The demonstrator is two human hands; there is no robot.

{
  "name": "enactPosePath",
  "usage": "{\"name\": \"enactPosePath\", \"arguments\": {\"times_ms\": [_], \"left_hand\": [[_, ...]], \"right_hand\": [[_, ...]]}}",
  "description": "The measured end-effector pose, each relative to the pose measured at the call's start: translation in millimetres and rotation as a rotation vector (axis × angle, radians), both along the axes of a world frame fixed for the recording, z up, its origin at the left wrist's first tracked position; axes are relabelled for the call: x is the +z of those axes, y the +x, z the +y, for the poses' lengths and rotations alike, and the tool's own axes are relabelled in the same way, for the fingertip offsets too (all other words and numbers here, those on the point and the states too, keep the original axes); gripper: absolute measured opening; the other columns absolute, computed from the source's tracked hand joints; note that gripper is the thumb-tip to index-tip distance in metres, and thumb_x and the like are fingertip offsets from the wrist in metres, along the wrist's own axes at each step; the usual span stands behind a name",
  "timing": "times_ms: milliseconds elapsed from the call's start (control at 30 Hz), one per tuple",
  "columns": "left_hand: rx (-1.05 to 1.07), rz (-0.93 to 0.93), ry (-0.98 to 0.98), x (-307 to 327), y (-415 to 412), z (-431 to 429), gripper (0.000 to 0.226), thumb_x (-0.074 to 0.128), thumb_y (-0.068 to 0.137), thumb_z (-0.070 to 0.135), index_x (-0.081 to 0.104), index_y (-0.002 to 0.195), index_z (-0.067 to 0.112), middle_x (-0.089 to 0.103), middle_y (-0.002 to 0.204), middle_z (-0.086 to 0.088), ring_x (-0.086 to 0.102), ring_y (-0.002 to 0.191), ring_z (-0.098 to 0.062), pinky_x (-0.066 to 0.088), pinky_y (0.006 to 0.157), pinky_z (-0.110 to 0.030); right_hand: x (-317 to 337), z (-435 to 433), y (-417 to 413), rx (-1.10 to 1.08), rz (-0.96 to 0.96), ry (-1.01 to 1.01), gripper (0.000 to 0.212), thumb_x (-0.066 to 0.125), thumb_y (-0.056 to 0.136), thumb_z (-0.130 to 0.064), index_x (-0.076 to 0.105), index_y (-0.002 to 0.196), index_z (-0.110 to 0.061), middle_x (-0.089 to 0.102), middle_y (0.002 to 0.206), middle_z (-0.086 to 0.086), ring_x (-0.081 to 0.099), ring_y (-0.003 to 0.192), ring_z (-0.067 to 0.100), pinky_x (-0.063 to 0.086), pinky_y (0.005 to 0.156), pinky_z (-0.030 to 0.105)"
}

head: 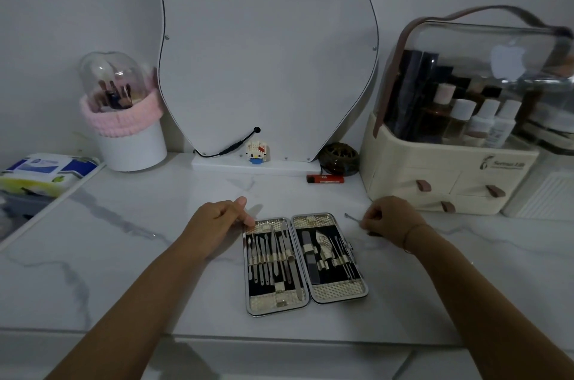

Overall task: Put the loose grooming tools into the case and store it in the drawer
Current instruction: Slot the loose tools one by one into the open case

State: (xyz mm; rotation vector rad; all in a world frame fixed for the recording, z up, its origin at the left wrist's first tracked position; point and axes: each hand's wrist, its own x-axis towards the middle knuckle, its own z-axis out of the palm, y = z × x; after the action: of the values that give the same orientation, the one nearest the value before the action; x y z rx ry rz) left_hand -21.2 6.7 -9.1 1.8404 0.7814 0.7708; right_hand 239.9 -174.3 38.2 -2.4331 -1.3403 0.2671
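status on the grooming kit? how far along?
Mostly packed: the open case lies flat on the counter with nearly every loop filled. In hand: the right hand pinches one thin tool beside the case; the left hand steadies its top-left corner. Left: seat that tool, close the case, put it in a drawer.

Dim, bluish light, soft shadows, wide-angle bending at the edges, slightly grainy.

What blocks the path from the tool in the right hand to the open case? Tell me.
Nothing visible. The right hand pinches a thin metal tool just right of the open grooming case, with only bare marble counter between them. The left hand rests at the case's far-left corner, clear of that path.
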Motion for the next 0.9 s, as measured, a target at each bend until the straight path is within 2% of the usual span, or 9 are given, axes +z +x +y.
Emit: {"name": "enactPosePath", "arguments": {"times_ms": [100,167,333,467,533,600,700,800,900], "left_hand": [[0.007,0.004,-0.001,2,0,-2,0.043,0.048,0.095,0.036,0.076,0.07,0.016,0.07,0.063,0.016,0.06,0.062,0.006,0.041,0.071,-0.015],[0.009,0.024,0.02,5,0,-4,0.043,0.047,0.096,0.034,0.075,0.07,0.016,0.069,0.062,0.019,0.06,0.062,0.009,0.039,0.066,-0.003],[0.006,0.025,0.029,9,-1,-8,0.043,0.046,0.097,0.03,0.075,0.073,0.01,0.068,0.06,0.022,0.06,0.062,0.011,0.036,0.06,0.004],[0.0,0.023,0.033,10,-1,-8,0.043,0.046,0.097,0.03,0.075,0.074,0.009,0.07,0.062,0.021,0.061,0.064,0.011,0.036,0.061,0.004],[0.001,0.027,0.038,9,-2,-7,0.043,0.046,0.097,0.032,0.076,0.075,0.011,0.07,0.063,0.021,0.061,0.065,0.01,0.036,0.061,0.004],[0.001,0.043,0.051,9,-3,-7,0.044,0.045,0.097,0.034,0.076,0.073,0.013,0.07,0.065,0.021,0.061,0.066,0.01,0.036,0.061,0.003],[0.002,0.035,0.039,10,-3,-7,0.044,0.045,0.096,0.035,0.076,0.072,0.014,0.071,0.067,0.019,0.062,0.066,0.009,0.036,0.062,0.002],[0.009,0.035,0.031,10,-2,-8,0.044,0.045,0.096,0.035,0.076,0.073,0.014,0.071,0.067,0.02,0.062,0.067,0.009,0.037,0.062,0.003],[0.002,0.046,0.037,10,-2,-8,0.044,0.045,0.097,0.034,0.076,0.074,0.013,0.07,0.065,0.023,0.062,0.067,0.011,0.036,0.061,0.004]], "right_hand": [[1,4,1,0.023,-0.036,-0.039,0.026,0.062,0.083,-0.023,0.067,0.06,-0.011,0.067,0.064,0.007,0.057,0.059,0.015,0.045,0.06,0.02],[0,5,2,0.021,-0.066,-0.026,0.028,0.062,0.081,-0.022,0.064,0.055,-0.011,0.07,0.069,0.013,0.062,0.065,0.021,0.046,0.06,0.02],[-2,11,2,0.037,-0.029,0.028,0.026,0.066,0.079,-0.023,0.071,0.065,-0.001,0.071,0.072,0.013,0.066,0.069,0.024,0.041,0.054,0.012],[-4,20,0,0.071,0.011,0.046,0.025,0.066,0.079,-0.018,0.069,0.068,0.004,0.071,0.074,0.015,0.061,0.065,0.021,0.052,0.067,0.027],[-2,24,-1,0.106,-0.019,-0.003,0.026,0.062,0.079,-0.016,0.064,0.06,0.001,0.064,0.063,0.011,0.057,0.061,0.018,0.053,0.069,0.03],[0,27,-3,0.132,-0.048,-0.055,0.031,0.057,0.077,-0.013,0.05,0.047,-0.011,0.045,0.048,0.002,0.043,0.049,0.014,0.048,0.06,0.029],[1,29,-6,0.137,-0.065,-0.09,0.038,0.057,0.074,-0.013,0.039,0.041,-0.017,0.035,0.044,-0.003,0.035,0.043,0.011,0.04,0.056,0.024],[4,29,-4,0.145,-0.047,-0.098,0.036,0.06,0.074,-0.013,0.043,0.043,-0.016,0.04,0.047,-0.003,0.04,0.046,0.012,0.042,0.057,0.024],[12,26,-8,0.119,0.1,0.094,0.021,0.061,0.074,-0.008,0.06,0.053,-0.01,0.055,0.053,-0.003,0.052,0.052,0.012,0.046,0.055,0.019]]}}
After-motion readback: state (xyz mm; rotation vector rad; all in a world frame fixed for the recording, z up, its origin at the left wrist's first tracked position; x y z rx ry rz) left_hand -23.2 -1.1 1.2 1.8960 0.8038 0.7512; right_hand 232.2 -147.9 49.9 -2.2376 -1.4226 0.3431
